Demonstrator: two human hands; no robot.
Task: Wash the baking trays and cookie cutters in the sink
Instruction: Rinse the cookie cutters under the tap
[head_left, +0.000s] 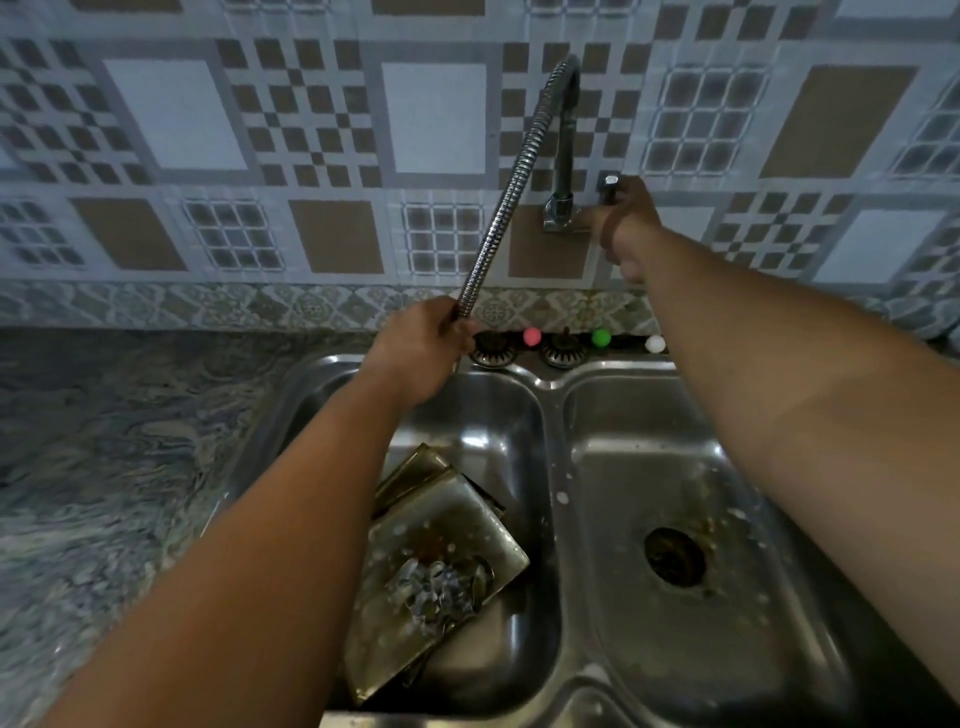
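Two brownish metal baking trays (447, 525) lie tilted and stacked in the left basin of a steel double sink (553, 447). A pile of metal cookie cutters (441, 587) sits on the upper tray, wet and foamy. My left hand (421, 348) grips the lower end of the flexible steel tap hose (506, 192) above the left basin. My right hand (623, 223) holds the tap handle (610, 187) on the wall. No water stream is visible.
The right basin holds only an open drain (674, 557) and water drops. Two strainer plugs (563, 353) and pink, green and white balls (601, 338) line the sink's back ledge. A marbled counter (119, 467) spreads to the left; a patterned tiled wall stands behind.
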